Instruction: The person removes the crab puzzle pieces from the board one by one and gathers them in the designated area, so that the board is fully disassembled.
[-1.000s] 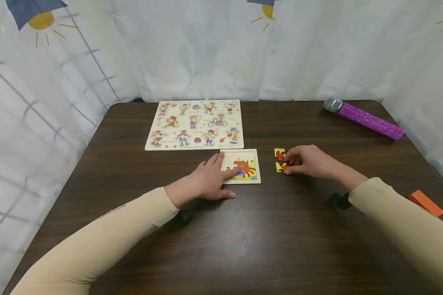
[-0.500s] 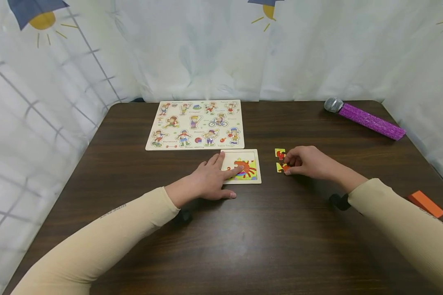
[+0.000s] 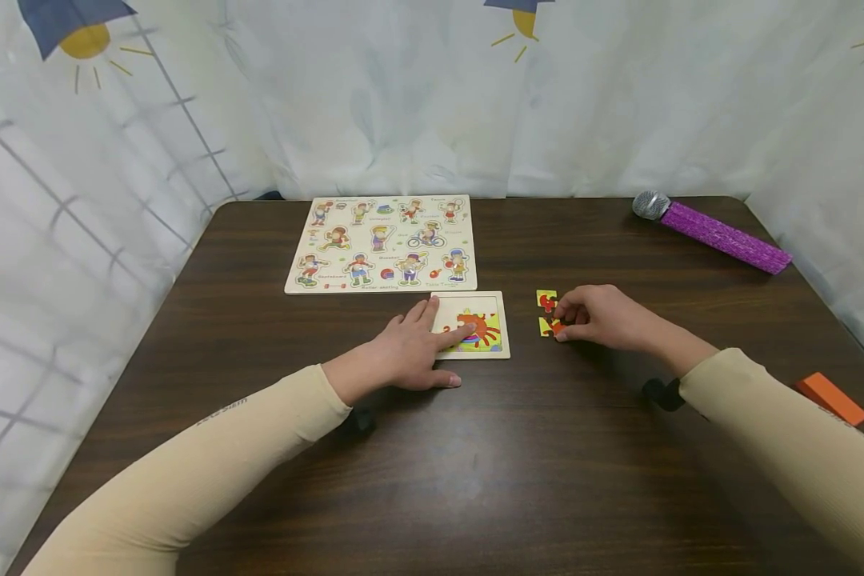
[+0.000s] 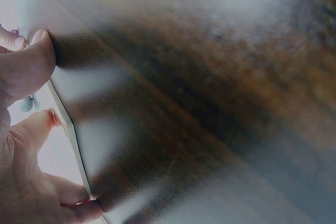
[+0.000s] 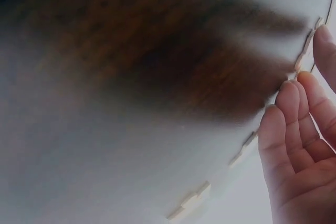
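My left hand (image 3: 414, 352) rests with spread fingers on a small wooden puzzle tray (image 3: 442, 308), index fingertip on its red and yellow picture. The thumb lies on the table just below the tray. To the right, my right hand (image 3: 605, 314) pinches a yellow and red jigsaw piece (image 3: 546, 326) between thumb and index finger, down at table level. Just above that lies a second jigsaw piece (image 3: 546, 298). In the right wrist view, more thin jigsaw pieces (image 5: 189, 200) show on the table near the fingers (image 5: 273, 135).
Behind the tray lies a large wooden puzzle board (image 3: 394, 250) with sports figures. A purple microphone (image 3: 727, 234) lies at the back right. An orange block (image 3: 831, 398) sits by the right forearm. White curtains (image 3: 418, 96) hang behind the dark table (image 3: 518, 472).
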### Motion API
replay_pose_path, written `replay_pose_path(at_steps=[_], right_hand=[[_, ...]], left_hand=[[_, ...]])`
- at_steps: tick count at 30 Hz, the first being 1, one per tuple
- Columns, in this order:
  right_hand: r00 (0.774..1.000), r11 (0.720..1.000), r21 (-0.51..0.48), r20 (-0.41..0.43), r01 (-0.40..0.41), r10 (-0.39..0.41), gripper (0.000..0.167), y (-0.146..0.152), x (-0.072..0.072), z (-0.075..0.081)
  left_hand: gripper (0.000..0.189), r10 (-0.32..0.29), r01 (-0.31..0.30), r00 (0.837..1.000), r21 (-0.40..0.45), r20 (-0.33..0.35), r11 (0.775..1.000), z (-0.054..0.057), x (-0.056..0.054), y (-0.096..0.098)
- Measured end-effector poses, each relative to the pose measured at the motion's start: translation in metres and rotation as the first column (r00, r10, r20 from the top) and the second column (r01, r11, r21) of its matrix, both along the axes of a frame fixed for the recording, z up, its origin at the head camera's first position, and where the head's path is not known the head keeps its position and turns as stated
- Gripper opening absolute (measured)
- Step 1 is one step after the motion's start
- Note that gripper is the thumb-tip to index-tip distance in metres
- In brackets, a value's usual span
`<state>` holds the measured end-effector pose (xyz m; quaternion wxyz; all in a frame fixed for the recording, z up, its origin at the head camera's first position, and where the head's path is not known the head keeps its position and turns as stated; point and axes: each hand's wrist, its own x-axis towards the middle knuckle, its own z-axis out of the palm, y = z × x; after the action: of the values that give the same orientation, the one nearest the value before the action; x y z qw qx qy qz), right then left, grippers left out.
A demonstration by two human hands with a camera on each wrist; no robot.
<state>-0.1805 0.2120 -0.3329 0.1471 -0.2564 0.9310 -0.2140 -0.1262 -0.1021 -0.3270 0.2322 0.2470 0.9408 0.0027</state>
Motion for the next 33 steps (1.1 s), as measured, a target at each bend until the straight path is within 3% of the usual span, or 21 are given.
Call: replay_pose_path(at_steps=[8,15,23,33], right_hand=[[1.000,0.999,-0.040,-0.006,0.017,-0.018,0.023,-0.011,-0.005,0.008],[0.995,0.995,-0.051,-0.054,-0.083,0.081,0.026,-0.050,-0.009,0.006],[0.972,0.977,-0.018,-0.105,-0.212,0.209,0.027,-0.095,-0.012,0.005],[0.947,0.954,0.038,-0.115,-0.297,0.299,0.030,-0.108,-0.010,0.001]], left_hand=[[0.080,0.001,-0.001,1.000,0.005,0.006,1.000,0.001,0.000,0.000],[0.081,0.002,-0.002,1.000,0.002,0.003,1.000,0.000,-0.001,0.000],[0.083,-0.004,0.004,1.000,0.010,0.003,1.000,-0.002,-0.001,-0.002],[0.083,-0.022,0.022,1.000,0.040,0.002,0.999,-0.004,-0.002,-0.005]])
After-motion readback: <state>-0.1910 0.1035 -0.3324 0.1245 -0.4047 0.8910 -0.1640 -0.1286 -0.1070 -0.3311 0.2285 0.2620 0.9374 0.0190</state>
